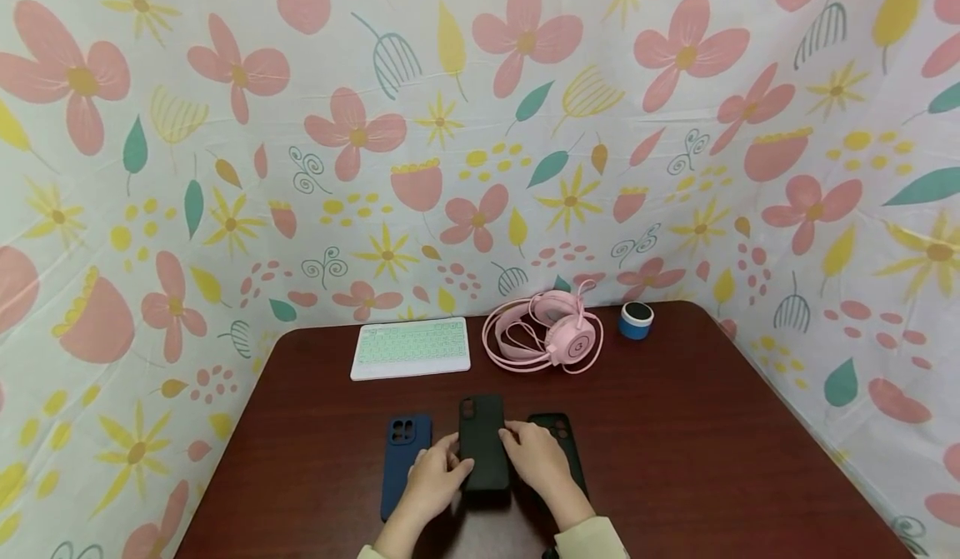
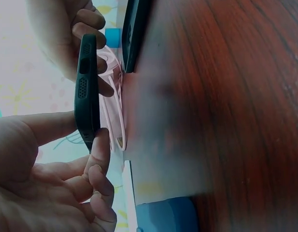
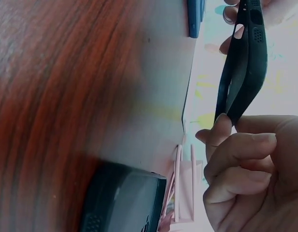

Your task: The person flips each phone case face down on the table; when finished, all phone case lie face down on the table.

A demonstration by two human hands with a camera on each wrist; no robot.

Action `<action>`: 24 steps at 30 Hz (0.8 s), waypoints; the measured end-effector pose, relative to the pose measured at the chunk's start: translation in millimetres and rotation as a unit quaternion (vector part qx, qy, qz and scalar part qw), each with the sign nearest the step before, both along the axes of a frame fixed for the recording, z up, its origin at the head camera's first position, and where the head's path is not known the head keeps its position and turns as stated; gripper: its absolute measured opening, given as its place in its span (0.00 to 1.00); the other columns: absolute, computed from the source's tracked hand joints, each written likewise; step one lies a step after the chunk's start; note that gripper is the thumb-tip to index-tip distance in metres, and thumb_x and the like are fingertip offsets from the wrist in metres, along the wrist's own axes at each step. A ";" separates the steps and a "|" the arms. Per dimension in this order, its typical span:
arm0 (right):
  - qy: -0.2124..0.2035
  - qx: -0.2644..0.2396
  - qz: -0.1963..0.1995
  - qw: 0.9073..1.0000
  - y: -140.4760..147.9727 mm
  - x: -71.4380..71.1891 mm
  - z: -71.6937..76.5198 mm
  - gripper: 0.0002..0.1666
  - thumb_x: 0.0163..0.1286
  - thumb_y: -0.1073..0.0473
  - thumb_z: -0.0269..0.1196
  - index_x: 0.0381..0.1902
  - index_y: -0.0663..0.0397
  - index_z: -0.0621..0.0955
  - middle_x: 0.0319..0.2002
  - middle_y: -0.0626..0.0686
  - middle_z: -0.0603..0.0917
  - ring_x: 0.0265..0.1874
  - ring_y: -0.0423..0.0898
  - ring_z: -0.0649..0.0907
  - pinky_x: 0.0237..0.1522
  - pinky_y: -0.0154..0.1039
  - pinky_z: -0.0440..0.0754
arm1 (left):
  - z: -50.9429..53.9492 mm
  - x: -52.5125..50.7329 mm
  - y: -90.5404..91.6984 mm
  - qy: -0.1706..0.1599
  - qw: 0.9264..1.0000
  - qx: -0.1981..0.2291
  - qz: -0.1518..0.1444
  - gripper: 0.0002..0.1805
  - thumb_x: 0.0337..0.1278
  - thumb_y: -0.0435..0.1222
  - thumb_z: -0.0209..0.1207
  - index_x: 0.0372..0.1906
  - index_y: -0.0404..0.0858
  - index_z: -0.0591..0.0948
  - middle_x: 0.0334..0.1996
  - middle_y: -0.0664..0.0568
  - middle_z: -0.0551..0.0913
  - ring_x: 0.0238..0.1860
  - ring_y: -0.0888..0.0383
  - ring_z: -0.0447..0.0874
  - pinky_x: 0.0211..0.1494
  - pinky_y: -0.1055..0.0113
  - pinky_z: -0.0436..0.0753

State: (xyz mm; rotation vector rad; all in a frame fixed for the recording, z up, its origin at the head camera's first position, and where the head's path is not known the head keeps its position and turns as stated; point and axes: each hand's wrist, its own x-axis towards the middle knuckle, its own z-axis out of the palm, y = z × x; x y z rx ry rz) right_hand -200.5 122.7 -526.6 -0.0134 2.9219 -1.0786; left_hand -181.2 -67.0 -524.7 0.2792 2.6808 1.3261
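"While we hold this black phone case (image 1: 483, 446) above the counter (image 1: 675, 442), which step are we on?"

"Handling it with both hands, we'd judge: our left hand (image 1: 433, 477) pinches its left edge, our right hand (image 1: 542, 459) its right, with the case raised between the blue phone case (image 1: 399, 471) and the other black phone case (image 1: 574, 456)."

"What would our next move call for?"

"Probably an even grip on both sides. Its inside looks hollow from the right wrist, so it could flex if we squeezed."

"Can we read any brand?"

"None on the case faces we see. The pink headphones (image 1: 577, 344) carry an ear-cup emblem we can't make out, and the white keyboard's (image 1: 412, 348) legends are too small for us."
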 end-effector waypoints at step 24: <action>-0.022 0.027 0.048 0.998 -2.7 1.6 -0.6 0.19 0.70 0.55 0.61 0.54 0.59 0.82 0.49 0.59 0.83 0.42 0.55 0.84 0.36 0.53 0.79 | -2.5 4.4 3.5 -0.012 0.999 -0.030 0.019 0.29 0.61 0.41 0.63 0.62 0.28 0.74 0.20 0.55 0.71 0.28 0.54 0.63 0.34 0.58 0.61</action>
